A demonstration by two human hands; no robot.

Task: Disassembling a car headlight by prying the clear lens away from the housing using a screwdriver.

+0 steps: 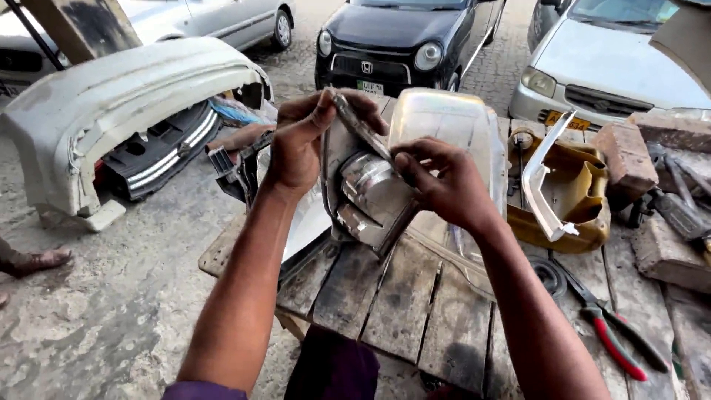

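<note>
Gripping a chrome headlight reflector (368, 194) above the wooden bench (404, 311), the left hand (300, 144) clasped its top edge; the right hand (441, 185) pinched its side; red-handled pliers (611, 333) lay on the bench's right.

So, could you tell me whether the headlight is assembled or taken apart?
Taken apart: both hands hold the chrome reflector, while the clear lens lies separately on the wooden table.

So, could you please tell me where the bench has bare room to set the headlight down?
Bare planks lie at the near edge, between the headlight housing and the red-handled pliers. The right side is crowded: yellow container, bricks, tools.
</note>
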